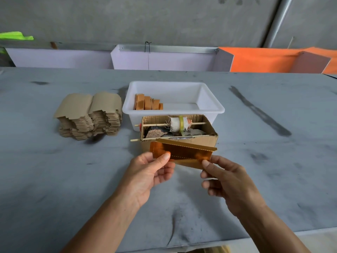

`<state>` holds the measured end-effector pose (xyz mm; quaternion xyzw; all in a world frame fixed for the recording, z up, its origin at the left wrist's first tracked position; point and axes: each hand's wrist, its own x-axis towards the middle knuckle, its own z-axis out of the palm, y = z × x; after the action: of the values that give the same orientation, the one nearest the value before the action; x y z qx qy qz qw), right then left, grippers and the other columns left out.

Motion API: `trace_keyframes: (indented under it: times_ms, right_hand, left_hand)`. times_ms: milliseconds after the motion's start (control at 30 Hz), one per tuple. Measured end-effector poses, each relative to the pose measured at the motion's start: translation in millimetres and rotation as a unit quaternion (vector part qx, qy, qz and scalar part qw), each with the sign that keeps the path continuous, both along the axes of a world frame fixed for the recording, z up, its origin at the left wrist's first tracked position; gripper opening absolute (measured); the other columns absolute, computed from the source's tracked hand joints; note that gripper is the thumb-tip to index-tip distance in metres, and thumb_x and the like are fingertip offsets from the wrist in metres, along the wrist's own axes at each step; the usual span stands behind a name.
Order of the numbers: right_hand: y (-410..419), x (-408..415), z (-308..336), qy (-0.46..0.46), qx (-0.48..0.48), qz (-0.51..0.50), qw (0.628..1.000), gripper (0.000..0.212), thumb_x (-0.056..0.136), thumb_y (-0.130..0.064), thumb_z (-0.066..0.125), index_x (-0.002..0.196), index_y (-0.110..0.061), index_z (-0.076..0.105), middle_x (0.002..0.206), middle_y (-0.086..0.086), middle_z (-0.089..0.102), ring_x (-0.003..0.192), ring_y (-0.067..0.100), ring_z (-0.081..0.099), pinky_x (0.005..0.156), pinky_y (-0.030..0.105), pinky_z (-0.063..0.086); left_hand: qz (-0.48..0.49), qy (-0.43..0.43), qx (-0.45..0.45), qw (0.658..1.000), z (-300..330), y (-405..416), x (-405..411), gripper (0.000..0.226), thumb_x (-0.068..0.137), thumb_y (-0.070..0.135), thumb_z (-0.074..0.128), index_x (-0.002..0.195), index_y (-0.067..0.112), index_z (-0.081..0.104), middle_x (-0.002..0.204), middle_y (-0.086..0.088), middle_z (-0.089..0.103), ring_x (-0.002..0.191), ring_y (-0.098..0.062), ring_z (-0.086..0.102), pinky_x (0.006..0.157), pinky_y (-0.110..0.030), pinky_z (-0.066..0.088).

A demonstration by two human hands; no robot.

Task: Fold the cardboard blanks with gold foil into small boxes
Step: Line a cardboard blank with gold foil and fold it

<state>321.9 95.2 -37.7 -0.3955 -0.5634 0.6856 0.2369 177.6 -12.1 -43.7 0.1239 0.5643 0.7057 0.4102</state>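
No readable text, labels, brands, numbers or signs anywhere.

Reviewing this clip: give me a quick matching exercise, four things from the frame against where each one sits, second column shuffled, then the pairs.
Things:
1. gold foil blank
2. stack of blanks
3. folded boxes
4. white roll

Places:
A. on a stick across the open cardboard box
B. inside the white tub
C. pinched between left hand and right hand
D. on the table, left of the tub

Pairs: 1-C, 2-D, 3-B, 4-A
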Motion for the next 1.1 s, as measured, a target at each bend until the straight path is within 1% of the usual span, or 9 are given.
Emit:
trace_keyframes:
  times_ms: [133, 367, 500, 567, 733, 833, 900, 1000, 1100]
  right_hand:
    - [3.4, 5.8, 2.0, -0.009, 0.062, -0.014, 0.998, 0.025, 0.086, -0.017, 0.064, 0.112, -0.019, 0.062, 0.058, 0.012, 0.066, 0.04, 0.019, 0.057, 0.038, 0.023, 0.044]
    - [0.0, -2.4, 4.1, 0.063, -0.06, 0.013, 0.996, 0.027, 0.085, -0.012, 0.062, 0.112, -0.012, 0.062, 0.074, 0.015, 0.072, 0.047, 0.016, 0.063, 0.041, 0.023, 0.049]
    - [-2.2, 2.1, 4.8, 0.044, 0.027, -0.036, 0.998, 0.037, 0.089, -0.013, 0.06, 0.123, -0.026, 0.054, 0.068, 0.014, 0.071, 0.043, 0.02, 0.06, 0.041, 0.026, 0.05]
    - [-7.0, 2.5, 6.2, 0.05, 0.053, -0.034, 0.997, 0.039, 0.089, -0.014, 0.059, 0.126, -0.025, 0.053, 0.067, 0.013, 0.071, 0.043, 0.02, 0.06, 0.042, 0.026, 0.05]
    - [-14.7, -7.6, 4.2, 0.09, -0.016, -0.019, 0.996, 0.045, 0.093, -0.009, 0.055, 0.133, -0.025, 0.046, 0.073, 0.012, 0.072, 0.045, 0.019, 0.061, 0.043, 0.026, 0.051]
    - [-12.6, -12.2, 3.6, 0.114, -0.018, -0.03, 0.993, 0.032, 0.094, -0.009, 0.054, 0.122, -0.023, 0.052, 0.074, 0.011, 0.072, 0.048, 0.019, 0.063, 0.044, 0.026, 0.052]
    - [-10.0, -11.8, 3.6, 0.103, 0.001, -0.015, 0.995, 0.015, 0.092, -0.011, 0.055, 0.106, -0.011, 0.062, 0.074, 0.01, 0.072, 0.049, 0.019, 0.063, 0.047, 0.027, 0.054]
    - [-3.2, -8.5, 1.9, 0.073, 0.013, 0.014, 0.997, 0.015, 0.09, -0.014, 0.058, 0.09, 0.0, 0.065, 0.075, 0.014, 0.072, 0.052, 0.018, 0.063, 0.051, 0.026, 0.055]
    - [0.9, -5.9, 2.1, 0.062, 0.019, 0.05, 0.997, 0.017, 0.079, -0.014, 0.065, 0.085, 0.002, 0.065, 0.075, 0.015, 0.071, 0.055, 0.018, 0.064, 0.053, 0.024, 0.055]
  left_hand:
    - [0.035, 0.012, 0.001, 0.999, -3.0, -0.6, -1.2, 0.006, 0.084, 0.01, 0.065, 0.08, 0.005, 0.063, 0.065, -0.011, 0.069, 0.052, -0.013, 0.064, 0.048, -0.02, 0.053]
    - [0.011, -0.018, 0.001, 1.0, 0.5, 2.2, 2.4, 0.007, 0.084, 0.012, 0.064, 0.083, 0.005, 0.062, 0.066, -0.011, 0.069, 0.053, -0.014, 0.064, 0.048, -0.021, 0.053]
    - [0.035, -0.012, 0.007, 0.999, 0.6, 0.5, 0.4, 0.007, 0.085, 0.011, 0.064, 0.085, 0.004, 0.063, 0.067, -0.011, 0.069, 0.054, -0.014, 0.064, 0.048, -0.02, 0.053]
    - [0.049, -0.012, 0.015, 0.999, 0.1, 0.9, 0.2, 0.01, 0.085, 0.011, 0.064, 0.088, 0.002, 0.063, 0.069, -0.012, 0.069, 0.054, -0.014, 0.065, 0.049, -0.02, 0.053]
    - [0.041, -0.015, 0.025, 0.999, -0.6, 3.6, 5.7, 0.01, 0.086, 0.012, 0.063, 0.088, 0.002, 0.064, 0.069, -0.012, 0.07, 0.055, -0.014, 0.065, 0.05, -0.021, 0.053]
    - [0.026, -0.015, 0.029, 0.999, -0.1, 2.3, 5.2, 0.008, 0.086, 0.012, 0.062, 0.085, 0.005, 0.064, 0.066, -0.011, 0.069, 0.053, -0.014, 0.064, 0.049, -0.021, 0.053]
    - [0.015, -0.011, 0.028, 0.999, 0.5, 0.6, 2.4, 0.009, 0.085, 0.012, 0.062, 0.086, 0.004, 0.064, 0.066, -0.011, 0.068, 0.053, -0.013, 0.063, 0.049, -0.021, 0.053]
    - [-0.004, -0.011, 0.027, 1.0, 2.2, -3.2, -1.7, 0.011, 0.082, 0.013, 0.063, 0.086, 0.003, 0.064, 0.065, -0.011, 0.068, 0.052, -0.013, 0.063, 0.048, -0.02, 0.052]
    - [-0.009, -0.011, 0.027, 1.0, 2.5, -4.3, -4.0, 0.014, 0.078, 0.015, 0.064, 0.086, 0.003, 0.065, 0.064, -0.011, 0.068, 0.052, -0.013, 0.063, 0.048, -0.02, 0.053]
